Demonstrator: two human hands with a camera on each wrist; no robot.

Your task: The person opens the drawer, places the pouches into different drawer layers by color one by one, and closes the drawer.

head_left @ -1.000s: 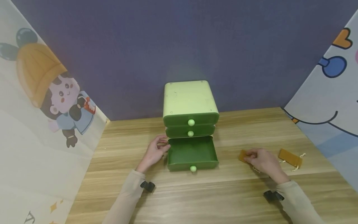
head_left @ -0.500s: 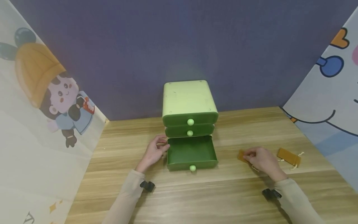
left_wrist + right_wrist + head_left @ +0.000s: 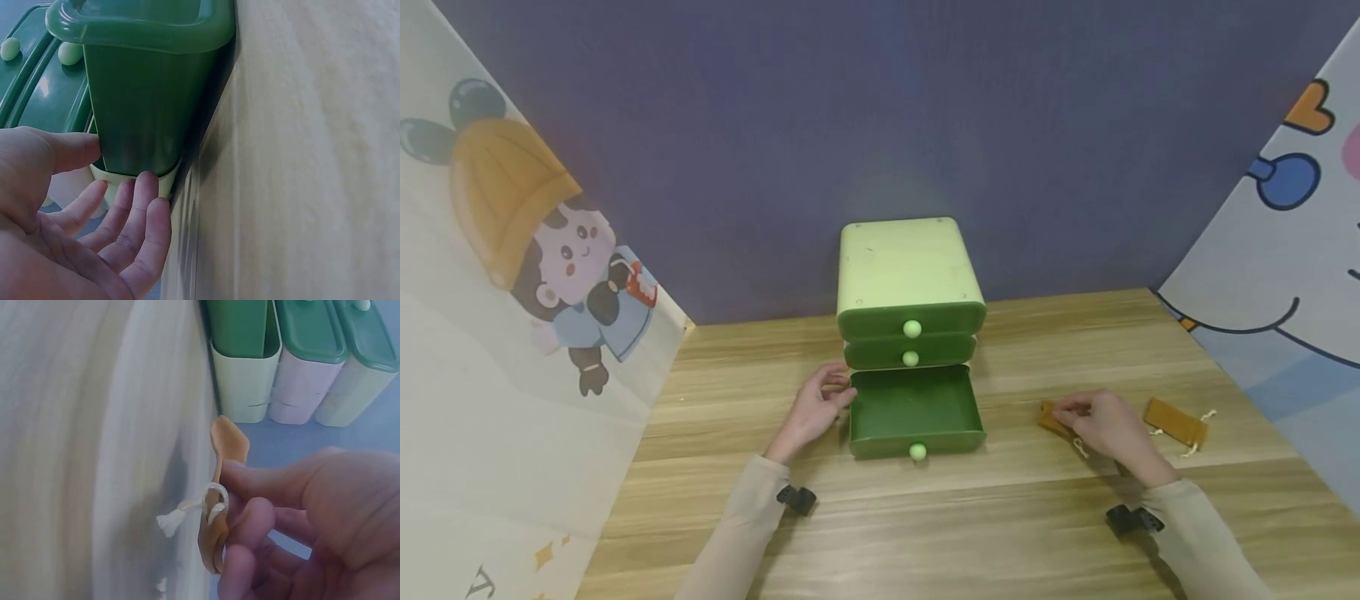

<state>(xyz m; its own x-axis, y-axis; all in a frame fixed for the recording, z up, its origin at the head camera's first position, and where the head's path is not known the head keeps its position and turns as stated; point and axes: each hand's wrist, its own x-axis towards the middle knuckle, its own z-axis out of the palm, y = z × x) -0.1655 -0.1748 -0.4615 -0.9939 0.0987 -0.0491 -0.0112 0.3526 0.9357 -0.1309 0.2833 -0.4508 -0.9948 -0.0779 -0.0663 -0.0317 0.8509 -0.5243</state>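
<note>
- A wooden table [image 3: 970,533] is seen, backed by a dark blue wall [image 3: 880,108] and flanked by cartoon-printed panels [image 3: 512,292].
- A green three-drawer cabinet [image 3: 910,267] is stood at the table's far middle; its two upper drawers are pushed in, and the bottom drawer [image 3: 914,408] is pulled out towards the person.
- The left hand [image 3: 815,408] is laid against the left side of the cabinet beside the pulled-out drawer; its fingers [image 3: 134,219] are held straight and relaxed, touching the cabinet's pale base, with nothing gripped.
- The right hand [image 3: 1105,427] is placed on the table to the right of the drawer, apart from it; a small brown drawstring pouch [image 3: 219,506] is pinched between thumb and fingers, one edge lifted off the wood, and its white cord [image 3: 187,512] is left hanging.
- A second brown pouch [image 3: 1176,422] is left lying flat just to the right of that hand, untouched.
</note>
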